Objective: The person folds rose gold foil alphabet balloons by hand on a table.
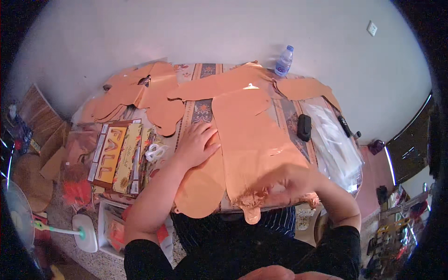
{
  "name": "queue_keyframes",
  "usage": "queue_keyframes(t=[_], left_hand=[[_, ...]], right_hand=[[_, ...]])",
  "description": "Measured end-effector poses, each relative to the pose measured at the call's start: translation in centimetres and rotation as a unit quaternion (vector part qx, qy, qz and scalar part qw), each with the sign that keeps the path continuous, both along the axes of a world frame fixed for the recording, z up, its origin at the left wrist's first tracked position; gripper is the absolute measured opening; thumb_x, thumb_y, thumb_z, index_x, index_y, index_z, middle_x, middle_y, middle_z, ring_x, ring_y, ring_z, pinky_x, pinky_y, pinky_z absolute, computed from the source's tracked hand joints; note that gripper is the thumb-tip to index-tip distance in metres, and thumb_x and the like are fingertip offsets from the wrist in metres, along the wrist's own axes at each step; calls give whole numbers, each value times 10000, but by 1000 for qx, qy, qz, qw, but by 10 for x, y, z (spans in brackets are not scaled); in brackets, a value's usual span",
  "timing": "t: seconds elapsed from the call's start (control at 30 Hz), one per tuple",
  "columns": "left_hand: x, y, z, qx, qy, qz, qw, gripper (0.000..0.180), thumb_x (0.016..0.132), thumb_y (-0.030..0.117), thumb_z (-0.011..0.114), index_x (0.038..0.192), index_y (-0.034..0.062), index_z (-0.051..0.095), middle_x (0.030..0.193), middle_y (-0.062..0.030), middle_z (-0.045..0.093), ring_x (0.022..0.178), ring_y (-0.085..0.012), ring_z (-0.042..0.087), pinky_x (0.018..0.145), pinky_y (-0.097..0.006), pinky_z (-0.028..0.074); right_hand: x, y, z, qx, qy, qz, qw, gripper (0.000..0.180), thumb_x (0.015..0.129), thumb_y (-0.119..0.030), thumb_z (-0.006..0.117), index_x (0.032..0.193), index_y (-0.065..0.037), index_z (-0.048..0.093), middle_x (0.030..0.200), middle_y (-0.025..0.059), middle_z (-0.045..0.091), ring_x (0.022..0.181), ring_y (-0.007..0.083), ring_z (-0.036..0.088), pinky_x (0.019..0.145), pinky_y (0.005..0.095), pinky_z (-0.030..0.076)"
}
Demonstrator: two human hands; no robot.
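Flat, uninflated orange foil balloons lie spread over the table. My left hand (pixel 199 144) rests with its fingers stretched out on the left edge of the large middle foil balloon (pixel 242 126) and a rounded foil piece (pixel 200 191) beside it. Near the front edge of the table, my right hand (pixel 287 181) is over the crumpled lower end of the middle balloon (pixel 252 198). Motion smears its fingers, so their grip does not show. A rounded foil tab (pixel 252 216) hangs over the table edge below the crumpled part.
More foil balloons (pixel 163 109) lie at the back left, another (pixel 303 88) at the back right. Packaged decorations (pixel 116 156) and a white ribbon coil (pixel 155 152) sit left. A bottle (pixel 284 60), black case (pixel 304 127) and clear plastic bags (pixel 333 144) stand or lie right.
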State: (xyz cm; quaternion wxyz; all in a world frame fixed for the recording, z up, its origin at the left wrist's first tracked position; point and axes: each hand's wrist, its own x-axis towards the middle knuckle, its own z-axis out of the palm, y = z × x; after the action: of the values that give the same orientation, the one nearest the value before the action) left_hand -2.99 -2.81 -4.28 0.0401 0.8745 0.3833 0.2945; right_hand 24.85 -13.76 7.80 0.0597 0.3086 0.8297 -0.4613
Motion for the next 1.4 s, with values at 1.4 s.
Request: queue_keyframes(t=[1.4], left_hand=[[47,25,3,43,2,-18,999,407,838,333,617,1089,14,584,1209,-172,535,1114,-346,513,956,-445,401]], right_hand=[[-4,19,-109,464,-126,-132,867,791,896,-515,467,1462,-18,227,1505,216,249,1400,389,214,1125,546,156]])
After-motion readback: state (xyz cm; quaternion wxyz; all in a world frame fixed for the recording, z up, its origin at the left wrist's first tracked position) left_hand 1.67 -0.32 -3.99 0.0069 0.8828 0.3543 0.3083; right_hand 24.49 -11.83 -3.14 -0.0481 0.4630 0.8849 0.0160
